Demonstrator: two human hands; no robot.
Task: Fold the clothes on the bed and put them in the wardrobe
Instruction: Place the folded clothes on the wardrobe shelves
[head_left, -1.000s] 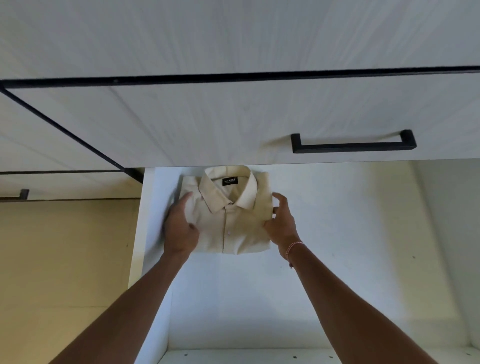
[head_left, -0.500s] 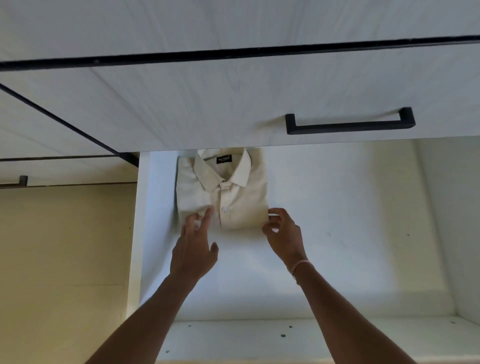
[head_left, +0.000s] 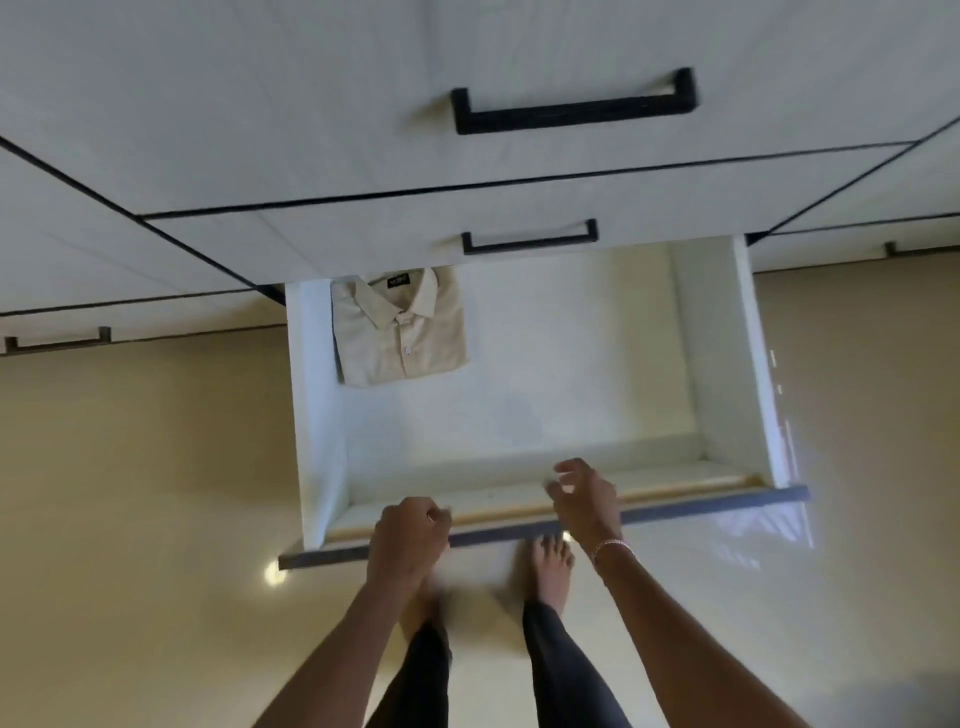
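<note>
The folded shirt (head_left: 400, 332) lies in the drawer (head_left: 711, 364): light, floppy, best lifted under both sides. The right hand (head_left: 587, 506) hangs loose and empty; the left hand (head_left: 408, 540) is curled, its grip unclear.

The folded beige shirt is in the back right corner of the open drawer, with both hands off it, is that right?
Not quite. The head view shows the shirt in the back left corner of the drawer, not the right. The drawer is open, and the left hand and right hand are both off it.
</note>
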